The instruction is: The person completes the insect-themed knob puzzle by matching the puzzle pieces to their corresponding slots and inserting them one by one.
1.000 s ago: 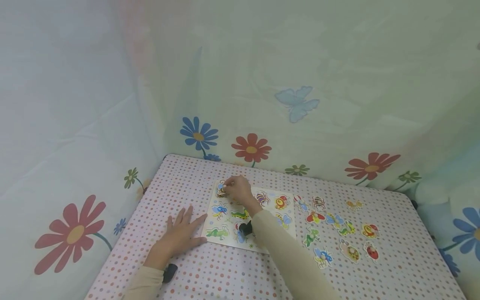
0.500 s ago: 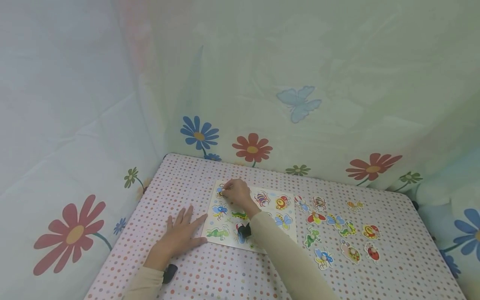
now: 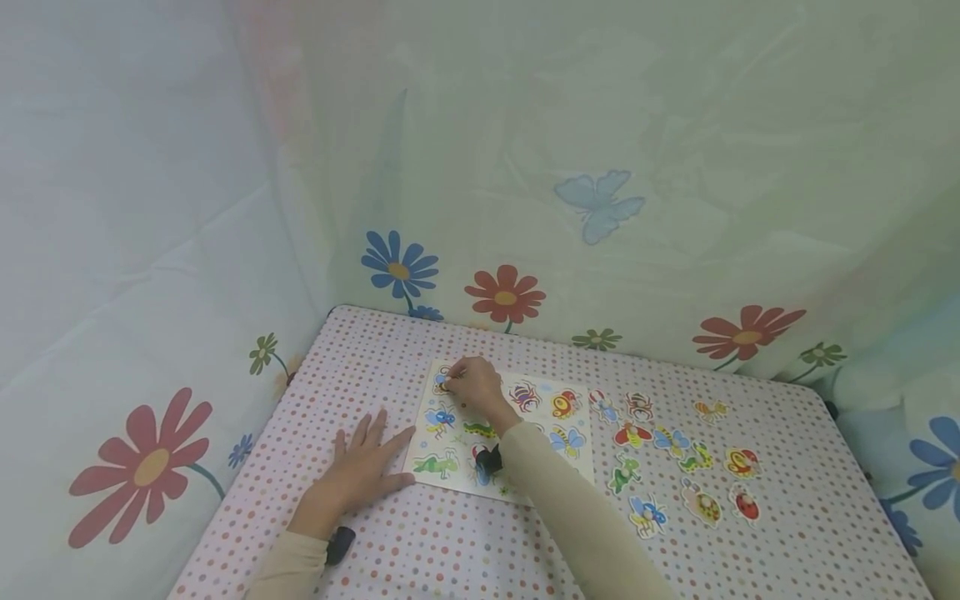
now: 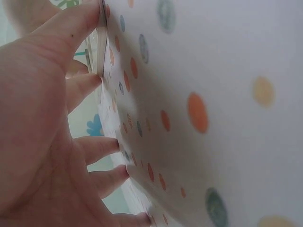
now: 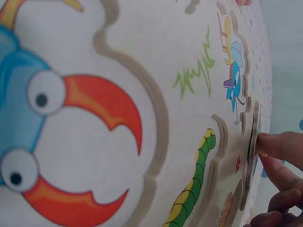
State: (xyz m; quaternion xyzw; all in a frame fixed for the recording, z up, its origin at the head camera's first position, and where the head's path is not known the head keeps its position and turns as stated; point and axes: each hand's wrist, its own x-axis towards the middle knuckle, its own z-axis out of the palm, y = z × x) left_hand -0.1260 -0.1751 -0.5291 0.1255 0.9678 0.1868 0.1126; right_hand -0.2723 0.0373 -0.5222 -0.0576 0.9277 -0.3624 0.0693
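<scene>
In the head view a pale insect puzzle board (image 3: 459, 450) lies on the spotted tablecloth. At its far left corner my right hand (image 3: 476, 390) pinches a blue, yellow and dark insect puzzle piece (image 3: 440, 382) between thumb and finger. From the right wrist, that puzzle piece (image 5: 253, 151) appears edge-on at the board's surface; whether it is fully seated I cannot tell. My left hand (image 3: 362, 473) lies with spread fingers on the cloth, left of the board. In the left wrist view its thumb and a fingertip touch the board's edge (image 4: 101, 42).
Several loose insect pieces lie right of the board, among them a ladybird piece (image 3: 745, 505), a green grasshopper piece (image 3: 624, 474) and a small orange piece (image 3: 709, 411). Flower-printed fabric walls (image 3: 480, 167) rise behind and to the left of the table (image 3: 810, 500).
The insect piece has turned slightly and settled lower at the board's corner, with my right hand shifting a little down. My left hand has stayed put.
</scene>
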